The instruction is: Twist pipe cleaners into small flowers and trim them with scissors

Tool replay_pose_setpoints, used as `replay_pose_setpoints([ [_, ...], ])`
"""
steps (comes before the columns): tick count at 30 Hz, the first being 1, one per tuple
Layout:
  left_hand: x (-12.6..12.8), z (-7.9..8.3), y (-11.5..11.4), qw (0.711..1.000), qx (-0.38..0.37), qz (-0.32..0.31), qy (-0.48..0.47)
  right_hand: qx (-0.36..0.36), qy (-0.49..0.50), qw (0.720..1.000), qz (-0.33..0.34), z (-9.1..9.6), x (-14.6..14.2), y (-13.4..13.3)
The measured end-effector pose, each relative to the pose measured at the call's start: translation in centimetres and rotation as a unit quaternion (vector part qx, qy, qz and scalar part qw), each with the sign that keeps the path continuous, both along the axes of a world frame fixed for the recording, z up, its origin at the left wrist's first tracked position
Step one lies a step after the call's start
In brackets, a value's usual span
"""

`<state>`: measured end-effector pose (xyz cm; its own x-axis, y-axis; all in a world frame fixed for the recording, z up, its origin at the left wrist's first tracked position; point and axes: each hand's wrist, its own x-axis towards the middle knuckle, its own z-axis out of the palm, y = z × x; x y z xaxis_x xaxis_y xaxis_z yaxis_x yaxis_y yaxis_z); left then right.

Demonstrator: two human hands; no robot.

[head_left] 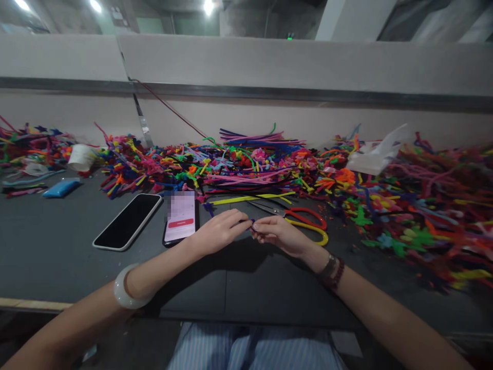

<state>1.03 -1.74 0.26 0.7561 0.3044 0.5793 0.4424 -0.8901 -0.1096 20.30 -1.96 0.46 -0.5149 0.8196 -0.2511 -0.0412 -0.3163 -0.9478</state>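
Note:
A dark purple pipe cleaner (253, 224) is pinched between my two hands, just above the dark table. My left hand (223, 228) has its fingers closed on one part of it, and a purple end sticks out behind that hand. My right hand (283, 236) grips the other part with thumb and fingertips. Most of the piece is hidden by the fingers, so its shape cannot be made out. Scissors (322, 221) with one red and one yellow handle lie right behind my right hand. Several yellow pipe cleaners (246, 199) lie beyond my hands.
A long heap of coloured pipe cleaners (265, 159) runs along the back wall and down the right side. Two phones, one dark-screened (129, 222) and one lit (180, 218), lie left. Further left are a blue packet (61, 187) and a tipped white cup (81, 157).

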Motion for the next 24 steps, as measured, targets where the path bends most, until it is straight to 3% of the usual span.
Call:
replay_pose_setpoints([
  [10, 0.2, 0.3, 0.3, 0.992, -0.124, 0.017, 0.009, 0.024, -0.043, 0.999, 0.014, -0.2, 0.3, 0.4],
  [16, 0.4, 0.6, 0.2, 0.984, -0.163, 0.015, 0.068, 0.135, -0.142, 0.980, 0.043, 0.1, 0.4, 0.5],
  [21, 0.9, 0.3, -0.2, 0.969, -0.236, 0.039, 0.061, 0.290, -0.249, 0.922, 0.053, 0.2, 0.4, 0.1],
  [24, 1.1, 0.2, -0.2, 0.954, -0.295, 0.048, 0.009, 0.442, -0.327, 0.834, 0.045, 0.1, 0.3, -0.4],
])
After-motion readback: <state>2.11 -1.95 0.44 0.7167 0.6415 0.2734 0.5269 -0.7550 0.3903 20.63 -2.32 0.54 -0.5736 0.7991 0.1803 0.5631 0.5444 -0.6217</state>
